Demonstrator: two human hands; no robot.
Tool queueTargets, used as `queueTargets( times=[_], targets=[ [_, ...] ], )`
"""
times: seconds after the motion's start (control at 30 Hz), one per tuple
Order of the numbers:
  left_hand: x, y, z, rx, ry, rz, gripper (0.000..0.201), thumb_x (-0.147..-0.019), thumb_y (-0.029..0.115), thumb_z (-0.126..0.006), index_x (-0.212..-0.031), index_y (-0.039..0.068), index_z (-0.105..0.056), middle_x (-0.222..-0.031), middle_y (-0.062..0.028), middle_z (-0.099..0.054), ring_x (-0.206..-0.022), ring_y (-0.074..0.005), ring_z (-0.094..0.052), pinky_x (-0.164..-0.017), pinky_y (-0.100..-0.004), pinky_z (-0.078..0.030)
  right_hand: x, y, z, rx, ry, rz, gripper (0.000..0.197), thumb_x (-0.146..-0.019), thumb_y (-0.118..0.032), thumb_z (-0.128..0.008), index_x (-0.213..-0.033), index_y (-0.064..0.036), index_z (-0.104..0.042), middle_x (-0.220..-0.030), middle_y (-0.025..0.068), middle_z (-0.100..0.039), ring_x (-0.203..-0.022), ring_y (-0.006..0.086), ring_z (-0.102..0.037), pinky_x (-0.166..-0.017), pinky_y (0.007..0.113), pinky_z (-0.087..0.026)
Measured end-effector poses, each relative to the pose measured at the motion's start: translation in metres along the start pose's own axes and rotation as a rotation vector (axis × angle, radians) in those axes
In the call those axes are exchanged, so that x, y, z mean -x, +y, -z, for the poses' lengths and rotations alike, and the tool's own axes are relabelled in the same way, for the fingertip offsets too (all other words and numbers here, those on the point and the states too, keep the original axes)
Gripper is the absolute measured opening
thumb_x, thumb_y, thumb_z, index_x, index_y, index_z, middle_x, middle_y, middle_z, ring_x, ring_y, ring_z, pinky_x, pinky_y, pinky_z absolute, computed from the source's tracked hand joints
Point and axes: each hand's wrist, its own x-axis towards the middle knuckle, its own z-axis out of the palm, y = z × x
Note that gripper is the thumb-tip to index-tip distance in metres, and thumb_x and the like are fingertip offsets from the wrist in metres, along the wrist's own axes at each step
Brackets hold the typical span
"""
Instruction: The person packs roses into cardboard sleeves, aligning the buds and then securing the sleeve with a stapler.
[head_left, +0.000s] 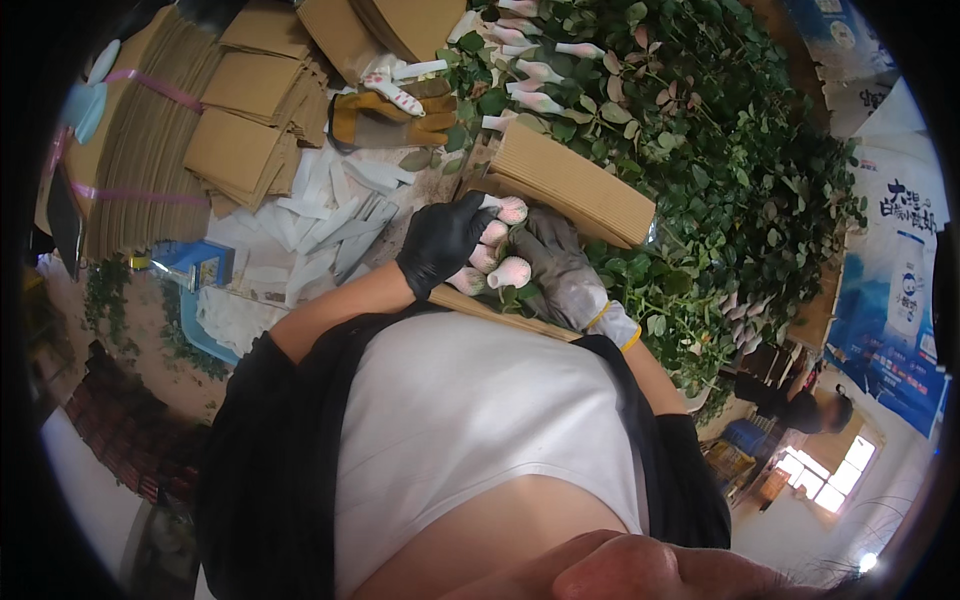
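Note:
Several pale pink rose buds in white foam net sleeves form a small cluster between my hands, including a rose bud [510, 272] at the near end. My left hand [440, 245], in a black glove, is closed at the left of the cluster. Its fingertips pinch the white-sleeved rose bud [512, 210] at the far end. Against the right side of the cluster lies my right hand [562, 268], in a stained grey glove with a yellow-edged cuff. Its fingers are partly hidden, so their grip is unclear.
A folded corrugated cardboard piece [575, 185] stands just beyond my hands. Leafy rose stems [690, 130] heap up on the right, with sleeved buds [540, 72] at the back. Left are cardboard stacks [150, 130], white foam sleeves [325, 225] and a yellow-grey glove [390, 120].

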Motion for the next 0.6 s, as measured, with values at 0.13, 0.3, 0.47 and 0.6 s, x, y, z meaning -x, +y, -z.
queueTargets(
  times=[0.13,0.3,0.47,0.6],
  targets=[
    [0.002,-0.008,-0.003,0.137,0.104,-0.009,0.019,-0.095,0.022,-0.06,-0.106,0.009,-0.069,-0.076,-0.0178,-0.068,-0.067,-0.0359,-0.068,-0.057,-0.0417,-0.052,0.0,0.001,-0.001,-0.025,-0.08,-0.03,0.066,-0.079,-0.031,-0.073,-0.137,-0.0123,-0.048,-0.14,0.0193,-0.041,-0.133,0.0417,-0.038,-0.111,0.051,-0.033],
    [0.0,0.0,0.015,0.041,0.138,-0.017,0.017,-0.093,0.007,-0.064,-0.106,-0.003,-0.07,-0.084,-0.0202,-0.072,-0.072,-0.025,-0.072,-0.064,-0.0321,-0.053,0.002,0.004,-0.006,-0.028,-0.017,-0.006,0.066,-0.081,-0.034,-0.073,-0.138,-0.0128,-0.047,-0.143,0.0202,-0.04,-0.134,0.0426,-0.037,-0.111,0.052,-0.034],
    [0.014,-0.041,0.034,-0.018,0.252,-0.194,0.018,-0.093,0.003,-0.063,-0.107,-0.008,-0.068,-0.092,-0.0207,-0.074,-0.078,-0.0214,-0.072,-0.072,-0.0316,-0.054,-0.001,0.004,-0.006,-0.064,-0.087,0.004,0.061,-0.088,-0.032,-0.066,-0.142,-0.0126,-0.045,-0.147,0.0216,-0.039,-0.14,0.0424,-0.033,-0.113,0.05,-0.033],
    [-0.007,-0.03,0.166,-0.253,0.018,0.211,0.029,-0.092,0.018,-0.067,-0.115,0.0,-0.069,-0.097,-0.0219,-0.071,-0.09,-0.026,-0.071,-0.081,-0.0367,-0.055,0.01,0.018,-0.021,-0.075,-0.037,-0.034,0.059,-0.088,-0.028,-0.064,-0.141,-0.0129,-0.046,-0.147,0.0219,-0.039,-0.14,0.0412,-0.033,-0.115,0.049,-0.031]
  ],
)
